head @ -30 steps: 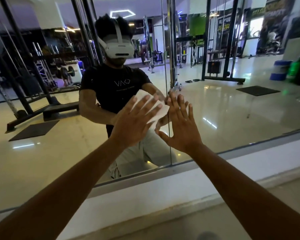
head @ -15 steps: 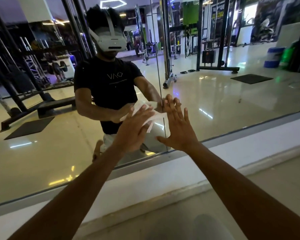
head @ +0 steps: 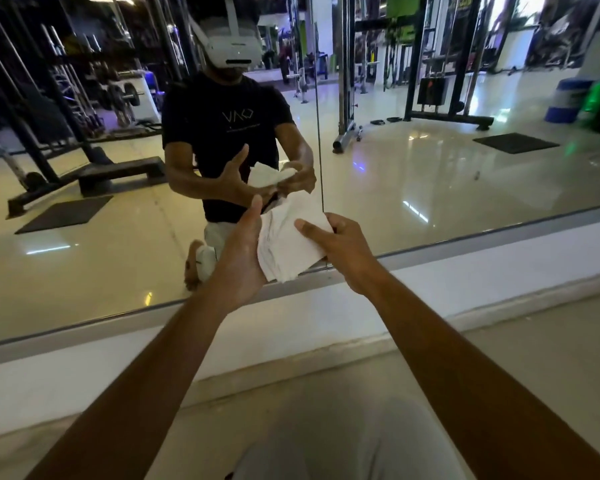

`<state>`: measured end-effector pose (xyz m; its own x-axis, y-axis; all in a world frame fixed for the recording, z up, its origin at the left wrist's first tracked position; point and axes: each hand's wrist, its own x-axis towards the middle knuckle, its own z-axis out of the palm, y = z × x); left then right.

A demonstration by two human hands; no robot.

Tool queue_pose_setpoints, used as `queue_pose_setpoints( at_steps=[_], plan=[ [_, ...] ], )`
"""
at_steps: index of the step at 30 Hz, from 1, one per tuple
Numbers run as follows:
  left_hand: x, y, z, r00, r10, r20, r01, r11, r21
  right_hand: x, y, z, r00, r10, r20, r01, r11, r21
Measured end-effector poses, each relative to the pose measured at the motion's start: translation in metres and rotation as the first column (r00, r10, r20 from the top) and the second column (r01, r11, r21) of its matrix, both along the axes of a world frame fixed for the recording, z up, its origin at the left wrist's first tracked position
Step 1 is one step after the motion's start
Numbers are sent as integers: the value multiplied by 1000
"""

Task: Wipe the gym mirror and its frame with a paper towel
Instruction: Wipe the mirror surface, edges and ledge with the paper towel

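A white paper towel (head: 284, 244), crumpled and folded, is held between both hands a little in front of the gym mirror (head: 430, 174), off the glass. My left hand (head: 238, 261) cups its left side with the thumb pointing up. My right hand (head: 340, 252) grips its right edge, thumb laid across the front. The mirror's grey metal frame (head: 465, 242) runs along its bottom edge just below my hands. A vertical seam (head: 317, 116) between two mirror panels rises just behind the towel.
Below the frame is a white wall strip (head: 499, 282), then a skirting ledge and the tiled floor (head: 551, 358). My pale trouser knee (head: 343, 441) shows at the bottom. The mirror reflects a person in a headset, gym racks, mats and a shiny floor.
Both hands have come off the glass and pulled back. The towel, earlier pressed flat on the mirror under my left palm, is now held between both hands. The view has dropped lower.
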<state>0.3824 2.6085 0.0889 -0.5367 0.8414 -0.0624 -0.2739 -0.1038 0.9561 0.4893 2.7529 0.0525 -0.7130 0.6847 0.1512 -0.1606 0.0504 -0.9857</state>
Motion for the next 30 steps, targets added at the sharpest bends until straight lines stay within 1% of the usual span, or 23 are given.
queue_pose_setpoints(
  at_steps=[3, 5, 6, 8, 9, 11, 13, 15, 18, 19, 21, 23, 25, 27, 28, 30],
  plan=[
    [-6, 3, -22, 971, 112, -213, -128, 990, -61, 3, 6, -15, 1000, 3, 20, -1, 997, -79],
    [-9, 8, -33, 949, 229, -217, -255, 962, -102, 5, 9, -25, 996, 70, 54, -59, 983, -176],
    [-13, 12, -40, 944, 259, -205, -290, 947, -137, 4, 12, -31, 992, 112, 61, -95, 969, -228],
    [-16, 22, -49, 952, 271, -141, -295, 934, -202, 1, 15, -37, 977, 200, 70, -168, 932, -320],
    [-17, 25, -55, 951, 278, -135, -304, 923, -237, -3, 16, -41, 968, 237, 83, -197, 921, -336],
    [-27, 31, -70, 942, 319, -108, -337, 897, -287, -13, 17, -53, 957, 257, 135, -209, 934, -290],
    [-38, 35, -85, 934, 348, -77, -354, 880, -316, -23, 16, -64, 959, 212, 190, -165, 958, -234],
    [-49, 34, -99, 913, 395, -103, -406, 855, -321, -33, 17, -78, 957, 181, 225, -134, 969, -207],
    [-62, 33, -120, 908, 413, -72, -415, 863, -288, -41, 18, -95, 963, 182, 200, -128, 958, -256],
    [-62, 31, -125, 910, 402, -101, -414, 867, -279, -42, 18, -100, 965, 185, 183, -128, 950, -285],
    [-61, 27, -138, 926, 329, -183, -368, 896, -248, -44, 14, -107, 966, 178, 189, -114, 945, -307],
    [-60, 22, -150, 908, 303, -289, -372, 900, -226, -47, 10, -116, 969, 106, 221, -40, 959, -281],
    [-61, 21, -163, 843, 291, -452, -406, 896, -181, -49, 7, -128, 980, -7, 200, 53, 973, -226],
    [-68, 24, -173, 761, 257, -596, -440, 879, -183, -44, 9, -138, 978, -126, 166, 148, 980, -129],
    [-70, 26, -175, 694, 237, -680, -459, 873, -164, -40, 10, -141, 971, -187, 146, 198, 978, -67],
    [-77, 29, -183, 487, 236, -841, -504, 862, -50, -37, 11, -150, 942, -317, 106, 309, 947, 90]
  ],
)
